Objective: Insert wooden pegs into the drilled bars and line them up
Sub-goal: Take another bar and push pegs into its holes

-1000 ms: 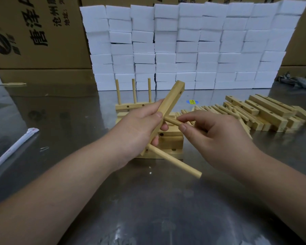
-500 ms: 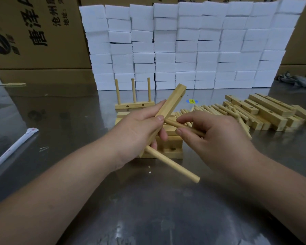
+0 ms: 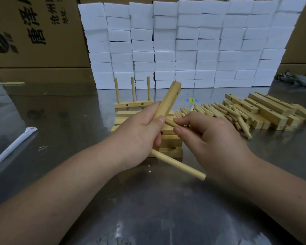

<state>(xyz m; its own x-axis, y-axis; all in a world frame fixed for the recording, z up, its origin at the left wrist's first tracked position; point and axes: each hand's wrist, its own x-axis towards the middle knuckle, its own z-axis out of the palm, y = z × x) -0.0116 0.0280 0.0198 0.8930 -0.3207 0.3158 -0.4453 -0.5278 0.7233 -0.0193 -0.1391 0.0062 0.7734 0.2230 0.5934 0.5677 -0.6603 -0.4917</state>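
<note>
My left hand [image 3: 140, 137] grips a drilled wooden bar [image 3: 169, 100], tilted up to the right. One peg [image 3: 178, 165] sticks out of the bar's lower end toward me. My right hand [image 3: 212, 137] pinches a second peg [image 3: 170, 123] whose tip meets the bar's middle beside my left thumb. Behind the hands lies a stack of bars [image 3: 170, 144]. A finished bar with three upright pegs [image 3: 133, 104] stands behind the stack.
Loose pegs [image 3: 219, 111] and undrilled-looking bars [image 3: 265, 110] are heaped at the right on the metal table [image 3: 78, 121]. A wall of white foam blocks [image 3: 193, 45] and cardboard boxes [image 3: 34, 32] close the back. A white wrapped stick [image 3: 11, 149] lies at the left.
The bar and both hands have shifted slightly upward. My right hand has slid the second peg further toward the bar, so less of it shows.
</note>
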